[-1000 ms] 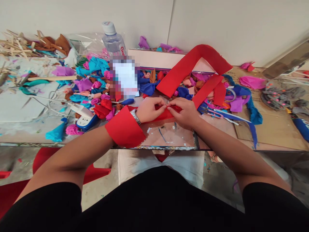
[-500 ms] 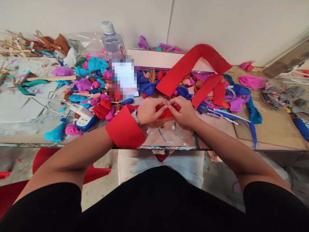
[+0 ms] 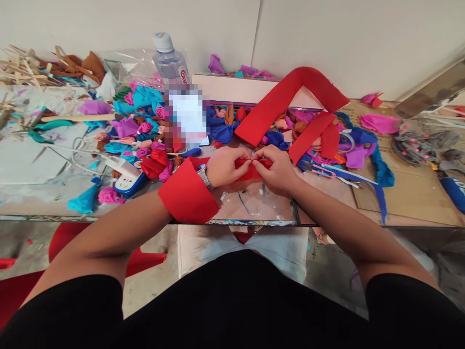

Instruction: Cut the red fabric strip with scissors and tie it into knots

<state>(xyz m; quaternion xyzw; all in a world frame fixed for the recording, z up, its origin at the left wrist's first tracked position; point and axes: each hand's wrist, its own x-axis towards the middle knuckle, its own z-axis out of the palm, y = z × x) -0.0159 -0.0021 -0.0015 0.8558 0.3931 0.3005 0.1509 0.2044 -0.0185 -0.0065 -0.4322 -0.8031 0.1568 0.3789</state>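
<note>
A long red crepe paper strip (image 3: 189, 194) drapes over my left wrist, beside a metal-banded watch, and runs under my left hand (image 3: 229, 167) to the fingertips. My right hand (image 3: 275, 167) meets the left at the thumbs and index fingers, both pinching the strip's upper edge. The exact fold between the fingertips is too small to make out. Beyond my hands lies a bent wide red strip (image 3: 290, 99), and a smaller red strip (image 3: 312, 138) sits closer to my right hand. Scissors with pink handles (image 3: 321, 169) lie right of that hand.
Crumpled coloured paper pieces (image 3: 145, 102) cover the table behind my hands. A water bottle (image 3: 170, 60) stands near a lit, blurred screen (image 3: 189, 116). At left are a power strip (image 3: 127, 179) and wooden sticks (image 3: 25, 68). Cardboard (image 3: 410, 194) lies at right.
My fingertips have shifted very slightly while pinching the red strip. Everything else looks the same.
</note>
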